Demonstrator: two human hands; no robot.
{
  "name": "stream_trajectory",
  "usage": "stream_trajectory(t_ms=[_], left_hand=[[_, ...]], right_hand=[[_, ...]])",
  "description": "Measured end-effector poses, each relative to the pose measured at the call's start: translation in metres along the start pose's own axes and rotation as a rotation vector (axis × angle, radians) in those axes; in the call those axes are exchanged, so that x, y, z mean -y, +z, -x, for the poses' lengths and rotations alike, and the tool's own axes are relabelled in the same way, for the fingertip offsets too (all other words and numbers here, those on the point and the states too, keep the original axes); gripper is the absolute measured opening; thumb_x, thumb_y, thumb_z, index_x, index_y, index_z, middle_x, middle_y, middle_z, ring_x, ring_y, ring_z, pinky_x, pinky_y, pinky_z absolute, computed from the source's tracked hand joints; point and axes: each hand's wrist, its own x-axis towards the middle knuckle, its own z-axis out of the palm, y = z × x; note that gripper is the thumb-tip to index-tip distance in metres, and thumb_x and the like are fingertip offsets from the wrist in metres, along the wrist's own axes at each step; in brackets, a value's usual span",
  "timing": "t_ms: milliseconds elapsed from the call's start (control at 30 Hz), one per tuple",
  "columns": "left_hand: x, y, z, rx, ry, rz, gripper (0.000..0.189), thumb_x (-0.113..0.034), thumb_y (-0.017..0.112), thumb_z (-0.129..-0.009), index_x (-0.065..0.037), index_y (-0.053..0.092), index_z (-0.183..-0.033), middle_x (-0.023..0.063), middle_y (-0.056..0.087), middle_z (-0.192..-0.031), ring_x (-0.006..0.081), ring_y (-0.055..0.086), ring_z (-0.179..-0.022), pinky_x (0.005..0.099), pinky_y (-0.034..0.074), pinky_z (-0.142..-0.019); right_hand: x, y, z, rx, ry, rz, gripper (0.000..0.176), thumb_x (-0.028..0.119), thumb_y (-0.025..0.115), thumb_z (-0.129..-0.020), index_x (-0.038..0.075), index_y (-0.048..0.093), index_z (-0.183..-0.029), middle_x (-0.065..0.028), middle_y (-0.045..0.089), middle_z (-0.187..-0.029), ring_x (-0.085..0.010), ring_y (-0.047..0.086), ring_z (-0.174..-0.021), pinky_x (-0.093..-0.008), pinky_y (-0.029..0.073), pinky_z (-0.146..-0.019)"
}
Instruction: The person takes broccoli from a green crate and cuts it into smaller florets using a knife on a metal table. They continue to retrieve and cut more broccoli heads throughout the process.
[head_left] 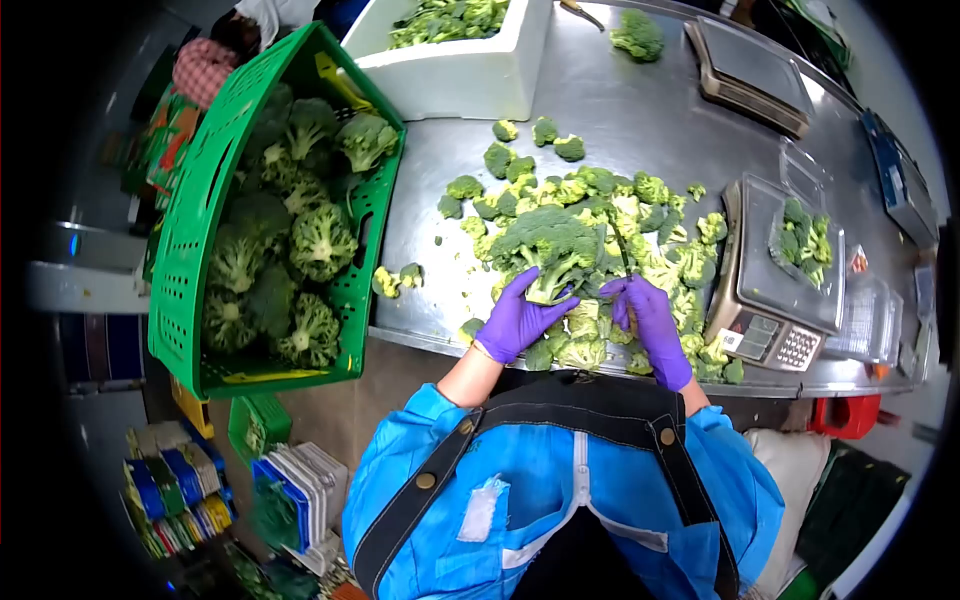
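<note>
beside the steel surface [620, 110], the green crate [190, 200] holds many whole heads left to cut; a wide pile of florets [690, 265] lies done. my left hand [520, 318] wraps its fingers round the broccoli head [545, 245] mid-surface; my right hand [652, 318] grips a knife [621, 250].

No lettering can be read: the keypad and sticker on the weighing scale [765, 338] and the stacked packets [180, 500] below are too blurred.
</note>
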Motion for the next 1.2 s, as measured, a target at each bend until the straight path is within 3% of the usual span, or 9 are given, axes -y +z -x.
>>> stream_trajectory(t_ms=[100, 200, 233, 300, 367, 467, 600, 1033, 1200], left_hand=[[0.001, -0.006, -0.003, 0.095, -0.006, 0.101, 0.05, -0.019, 0.052, -0.089, -0.013, 0.027, -0.131, 0.0155, 0.042, -0.125, 0.0325, 0.05, -0.109, 0.0463, 0.047, -0.087], [0.003, 0.014, 0.01, -0.08, 0.202, -0.245, 0.058, -0.01, 0.057, -0.086, -0.012, 0.023, -0.132, 0.0084, 0.044, -0.124, 0.0225, 0.051, -0.107, 0.0371, 0.049, -0.082], [0.008, 0.017, 0.011, -0.169, 0.32, -0.439, 0.059, -0.012, 0.059, -0.084, -0.012, 0.025, -0.133, 0.0059, 0.051, -0.115, 0.0186, 0.056, -0.098, 0.0295, 0.052, -0.071], [0.005, 0.028, 0.017, -0.305, 0.368, -0.72, 0.057, -0.012, 0.065, -0.079, -0.01, 0.031, -0.124, 0.0063, 0.048, -0.113, 0.0126, 0.054, -0.093, 0.0251, 0.045, -0.067], [0.0, 0.016, 0.011, -0.332, 0.475, -0.892, 0.05, -0.012, 0.07, -0.073, -0.01, 0.04, -0.113, 0.0034, 0.051, -0.095, 0.0095, 0.053, -0.075, 0.0215, 0.042, -0.059], [-0.003, 0.018, 0.01, -0.316, 0.439, -0.976, 0.048, -0.009, 0.071, -0.071, -0.011, 0.042, -0.109, 0.0023, 0.048, -0.09, 0.0098, 0.053, -0.075, 0.0219, 0.045, -0.057], [-0.001, 0.023, 0.008, -0.334, 0.415, -0.869, 0.045, -0.006, 0.069, -0.072, -0.011, 0.041, -0.108, 0.0015, 0.046, -0.09, 0.0115, 0.052, -0.079, 0.0234, 0.049, -0.062], [0.002, 0.023, 0.006, -0.261, 0.351, -0.796, 0.042, -0.004, 0.068, -0.073, -0.011, 0.044, -0.107, 0.0016, 0.044, -0.101, 0.0114, 0.051, -0.086, 0.0241, 0.049, -0.065], [0.008, 0.017, 0.006, -0.128, 0.489, -0.97, 0.04, -0.001, 0.067, -0.073, -0.009, 0.045, -0.105, 0.0025, 0.044, -0.106, 0.0105, 0.051, -0.085, 0.0227, 0.047, -0.066]], right_hand=[[0.004, 0.003, 0.002, -0.036, -0.012, 0.04, 0.048, 0.043, 0.04, -0.093, 0.0, 0.06, -0.094, -0.0026, 0.051, -0.058, -0.0083, 0.045, -0.049, -0.021, 0.036, -0.047], [0.011, 0.004, 0.003, -0.007, -0.019, 0.081, 0.044, 0.04, 0.042, -0.093, 0.0, 0.06, -0.097, -0.0015, 0.051, -0.06, -0.008, 0.045, -0.051, -0.0211, 0.036, -0.048], [0.014, 0.003, 0.003, -0.01, -0.016, 0.087, 0.044, 0.04, 0.042, -0.093, 0.0, 0.06, -0.097, -0.0015, 0.051, -0.06, -0.008, 0.045, -0.051, -0.0211, 0.036, -0.048], [0.019, 0.004, 0.006, 0.054, 0.016, 0.222, 0.041, 0.038, 0.042, -0.093, 0.002, 0.061, -0.098, -0.0013, 0.051, -0.06, -0.0082, 0.047, -0.052, -0.0205, 0.037, -0.049], [0.02, 0.005, 0.004, 0.075, 0.047, 0.234, 0.032, 0.034, 0.052, -0.089, 0.004, 0.062, -0.093, -0.0042, 0.055, -0.062, -0.0098, 0.052, -0.054, -0.0231, 0.042, -0.051], [-0.004, 0.009, -0.001, 0.059, -0.036, 0.519, 0.03, 0.034, 0.06, -0.082, 0.006, 0.063, -0.09, -0.0117, 0.057, -0.066, -0.0253, 0.056, -0.057, -0.0337, 0.043, -0.056], [0.0, 0.012, 0.005, 0.062, -0.053, 0.672, 0.031, 0.037, 0.06, -0.081, 0.007, 0.063, -0.084, -0.0136, 0.057, -0.065, -0.0297, 0.056, -0.059, -0.0362, 0.043, -0.056], [0.0, 0.004, 0.018, -0.036, 0.024, 0.674, 0.03, 0.035, 0.06, -0.082, 0.005, 0.063, -0.085, -0.0146, 0.057, -0.064, -0.0305, 0.056, -0.058, -0.0363, 0.043, -0.053], [0.01, 0.007, 0.013, -0.029, 0.003, 0.713, 0.028, 0.033, 0.06, -0.082, 0.005, 0.062, -0.084, -0.0151, 0.056, -0.064, -0.0305, 0.056, -0.058, -0.0355, 0.043, -0.053]])
